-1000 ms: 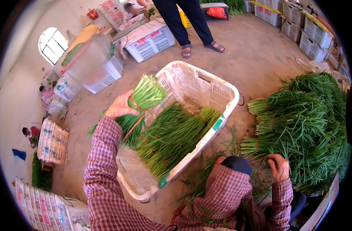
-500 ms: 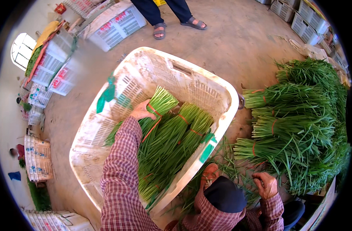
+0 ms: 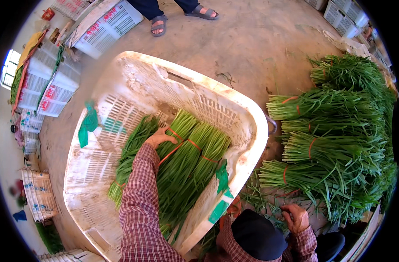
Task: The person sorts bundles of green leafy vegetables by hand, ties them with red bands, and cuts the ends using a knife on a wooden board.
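Observation:
My left hand (image 3: 160, 138) reaches down into a large white plastic crate (image 3: 248, 114) and is closed on a bundle of garlic chives (image 3: 184, 122), just by its orange-red band. The bundle lies beside several other banded bundles (image 3: 199, 142), cut stems pointing to the crate's far side. Another bundle (image 3: 136, 139) lies along the crate's left, its stems toward me. Outside, at the lower right, my right hand (image 3: 296, 217) is held up with its fingers curled in, and nothing shows in it. It is nearest to the pile of banded chives (image 3: 335, 148).
Green tape strips (image 3: 88, 123) hang on the crate's rim. Loose chive leaves (image 3: 256, 196) litter the floor by my dark-cloth-covered knee (image 3: 258, 231). A person's sandalled feet (image 3: 158, 26) stand beyond the crate. Other white crates (image 3: 107, 30) line the far and left sides.
My left hand has lowered the bundle deeper into the crate, next to the others. The view has shifted, and more of the crate's left side shows. My right hand stays curled.

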`<state>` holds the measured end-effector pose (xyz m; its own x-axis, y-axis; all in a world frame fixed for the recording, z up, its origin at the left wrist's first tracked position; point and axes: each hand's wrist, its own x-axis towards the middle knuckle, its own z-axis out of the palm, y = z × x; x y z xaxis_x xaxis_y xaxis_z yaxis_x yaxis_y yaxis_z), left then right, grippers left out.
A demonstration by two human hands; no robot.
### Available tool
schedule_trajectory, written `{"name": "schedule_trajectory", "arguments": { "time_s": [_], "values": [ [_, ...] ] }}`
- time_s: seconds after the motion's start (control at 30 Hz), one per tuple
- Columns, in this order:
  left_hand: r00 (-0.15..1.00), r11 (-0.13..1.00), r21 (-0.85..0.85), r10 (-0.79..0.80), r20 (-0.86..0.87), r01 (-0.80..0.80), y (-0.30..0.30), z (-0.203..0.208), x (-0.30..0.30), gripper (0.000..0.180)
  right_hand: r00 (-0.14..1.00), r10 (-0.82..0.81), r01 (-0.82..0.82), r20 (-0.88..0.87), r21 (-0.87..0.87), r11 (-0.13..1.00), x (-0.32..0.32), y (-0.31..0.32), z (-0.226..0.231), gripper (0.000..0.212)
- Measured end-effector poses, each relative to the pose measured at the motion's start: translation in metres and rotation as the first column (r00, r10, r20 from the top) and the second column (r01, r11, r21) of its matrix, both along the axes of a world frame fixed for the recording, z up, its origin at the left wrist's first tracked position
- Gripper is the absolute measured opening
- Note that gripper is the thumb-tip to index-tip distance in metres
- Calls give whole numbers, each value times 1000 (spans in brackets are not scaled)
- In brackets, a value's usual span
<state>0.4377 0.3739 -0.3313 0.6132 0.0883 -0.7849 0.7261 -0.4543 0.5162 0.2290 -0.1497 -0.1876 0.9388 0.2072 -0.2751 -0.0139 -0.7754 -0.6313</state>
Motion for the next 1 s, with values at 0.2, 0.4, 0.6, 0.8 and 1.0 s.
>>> {"name": "schedule_trajectory", "arguments": {
  "time_s": [0.2,0.4,0.6,0.8,1.0],
  "values": [
    [1000,1000,-14,-1,-31,0,8,-12,2,113,1000,1,-1,-6,-7,1000,5,3,-8,16],
    [778,958,255,-258,573,131,1,-7,-1,76,1000,-16,15,-19,-41,999,1,7,-5,17],
    [466,991,107,-57,883,-83,-106,1,-9,16,998,-17,15,-58,-22,1000,-10,14,-7,16],
    [453,930,283,-153,878,-233,-129,-37,-2,14,998,-23,19,-57,-68,997,-23,7,-6,18],
    [480,891,407,-272,834,-202,-76,-92,0,8,998,55,-56,-14,-79,995,-28,11,-24,22]
  ]
}}
